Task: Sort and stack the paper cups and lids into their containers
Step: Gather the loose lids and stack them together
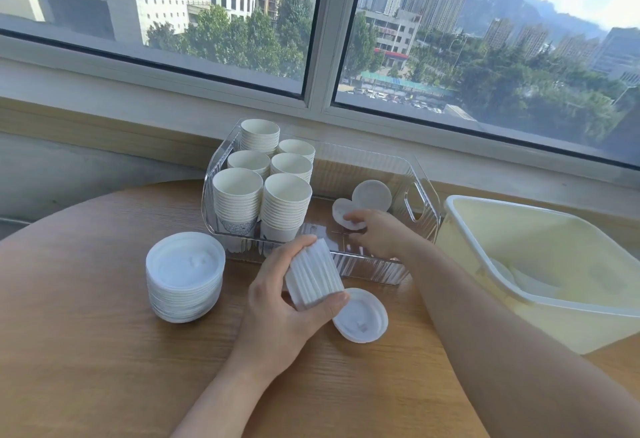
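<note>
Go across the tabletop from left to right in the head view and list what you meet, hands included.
Stack of lids → left hand gripping a sideways lid stack → single lid on the table → right hand inside the clear bin → cream tub.

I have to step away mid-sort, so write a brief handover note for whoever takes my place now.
Left hand grips a sideways stack of lids above the table.
Right hand reaches into the clear bin, touching a lid; another lid leans behind it.
Done: six cup stacks stand in the bin's left side.
Left: the lid pile and a loose lid on the table, plus items in the cream tub.
</note>
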{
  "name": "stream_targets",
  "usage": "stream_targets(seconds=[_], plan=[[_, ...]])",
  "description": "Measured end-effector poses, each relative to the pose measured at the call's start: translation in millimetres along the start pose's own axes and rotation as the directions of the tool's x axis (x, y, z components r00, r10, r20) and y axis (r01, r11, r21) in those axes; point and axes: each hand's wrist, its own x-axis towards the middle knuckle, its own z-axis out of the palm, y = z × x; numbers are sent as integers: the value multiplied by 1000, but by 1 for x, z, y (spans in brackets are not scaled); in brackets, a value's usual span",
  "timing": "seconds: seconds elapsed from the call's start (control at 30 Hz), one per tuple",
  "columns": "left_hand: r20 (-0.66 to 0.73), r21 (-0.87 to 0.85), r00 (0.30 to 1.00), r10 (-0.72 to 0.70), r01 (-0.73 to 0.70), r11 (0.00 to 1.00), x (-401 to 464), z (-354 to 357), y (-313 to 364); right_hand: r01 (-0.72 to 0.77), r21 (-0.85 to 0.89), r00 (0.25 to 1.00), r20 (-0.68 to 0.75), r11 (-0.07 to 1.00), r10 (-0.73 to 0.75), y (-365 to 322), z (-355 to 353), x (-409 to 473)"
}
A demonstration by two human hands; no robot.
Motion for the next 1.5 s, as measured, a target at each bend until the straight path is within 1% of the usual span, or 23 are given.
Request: stream_targets(seconds=[0.03, 0.13, 0.2, 0.27, 0.33, 0.4, 0.47, 0.57, 0.73, 0.87, 0.93, 1.0, 1.07, 1.13, 1.2, 1.33, 1.5], plan=[[-1, -1, 1000, -1, 1, 1000, 0, 0, 0, 7, -17, 1000, -14, 1000, -7, 0, 2, 1], [9, 1, 1000, -7, 7, 1000, 1, 0, 0, 1, -118, 993, -118, 993, -15, -1, 5, 3], [10, 7, 1000, -3, 3, 1000, 1, 0, -1, -5, -189, 989, -146, 982, -23, -3, 5, 0], [7, 9, 1000, 0, 0, 1000, 1, 0, -1, 28, -189, 977, -203, 981, -67, -6, 2, -7], [4, -1, 1000, 2, -2, 1000, 1, 0, 0, 90, -76, 945, -309, 993, -109, -9, -4, -20], [7, -3, 1000, 2, -2, 1000, 1, 0, 1, 165, 111, 900, -423, 980, -103, -14, -9, -40], [19, 7, 1000, 6, -6, 1000, 0, 0, 1, 247, 268, 860, -503, 931, -83, -17, -8, -71], [29, 12, 1000, 12, -12, 1000, -1, 2, 0, 334, 398, 823, -566, 854, -58, -15, 9, -119], [24, 9, 1000, 16, -17, 1000, -4, 3, 2, 373, 552, 859, -509, 746, -53, -1, 50, -162], [45, 1, 999, 28, -28, 1000, -7, 3, 2, 433, 567, 875, -451, 701, -175, 9, 62, -164], [72, 17, 997, 37, -38, 999, -8, 4, 3, 432, 609, 891, -402, 665, -211, 14, 64, -164], [99, 38, 994, 49, -53, 998, -9, 5, 5, 435, 662, 897, -374, 611, -233, 19, 67, -164], [117, 41, 992, 51, -56, 998, -10, 7, 6, 448, 723, 894, -371, 526, -252, 23, 67, -165], [122, 40, 991, 55, -60, 997, -11, 7, 8, 445, 759, 895, -360, 476, -263, 23, 65, -166], [133, 43, 989, 61, -67, 997, -11, 6, 9, 429, 775, 902, -338, 464, -270, 22, 63, -167], [155, 63, 984, 87, -97, 993, -12, 6, 10, 418, 776, 906, -318, 473, -280, 21, 63, -166], [200, 107, 975, 99, -122, 987, -11, 5, 12, 369, 834, 917, -255, 409, -306, 23, 64, -166]])
